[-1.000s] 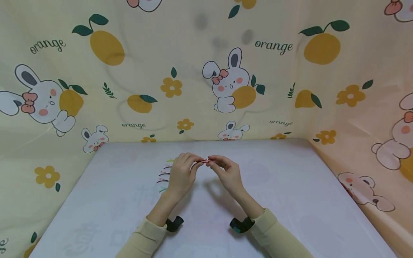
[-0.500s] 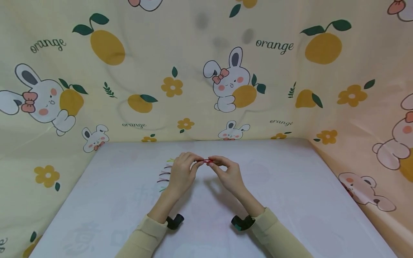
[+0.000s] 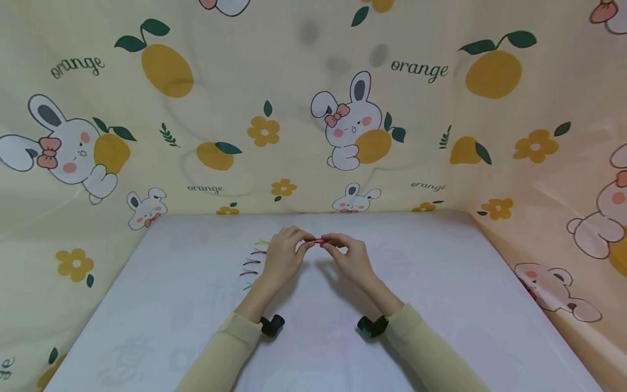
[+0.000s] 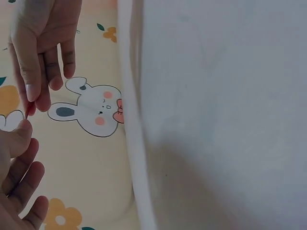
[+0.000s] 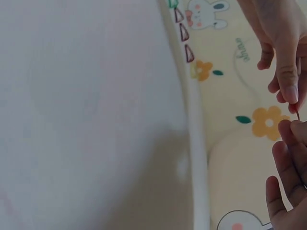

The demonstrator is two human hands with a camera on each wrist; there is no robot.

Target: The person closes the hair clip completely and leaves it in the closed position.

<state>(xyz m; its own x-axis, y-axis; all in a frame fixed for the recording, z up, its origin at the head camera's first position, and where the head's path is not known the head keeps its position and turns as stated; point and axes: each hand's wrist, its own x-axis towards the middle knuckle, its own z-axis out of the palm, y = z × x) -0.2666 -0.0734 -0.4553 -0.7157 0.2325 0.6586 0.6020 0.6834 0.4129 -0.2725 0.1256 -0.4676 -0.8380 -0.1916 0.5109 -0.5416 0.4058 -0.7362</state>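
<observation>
A small red snap hair clip point(image 3: 319, 240) is held up above the far part of the table, between both hands. My left hand point(image 3: 284, 253) pinches its left end with thumb and fingers. At the other end, the fingertips of my right hand point(image 3: 350, 258) pinch it as well. Seen from the right wrist, only a thin edge of the red clip point(image 5: 297, 114) shows between the fingertips; the rest is covered. In the left wrist view the lower fingers of the right hand point(image 4: 45, 52) hang loosely below the pinch.
Left of my left hand several triangular hair clips lie in a row on the white table point(image 3: 171, 305): a yellow clip point(image 5: 194, 71), dark red clips point(image 5: 184, 32) and a green clip point(image 5: 172, 3). A patterned cloth point(image 3: 294, 65) rises behind the table.
Both hands, still pinching the red hair clip, have shifted slightly right and away from me. More of the clips in the row now shows beside the left hand.
</observation>
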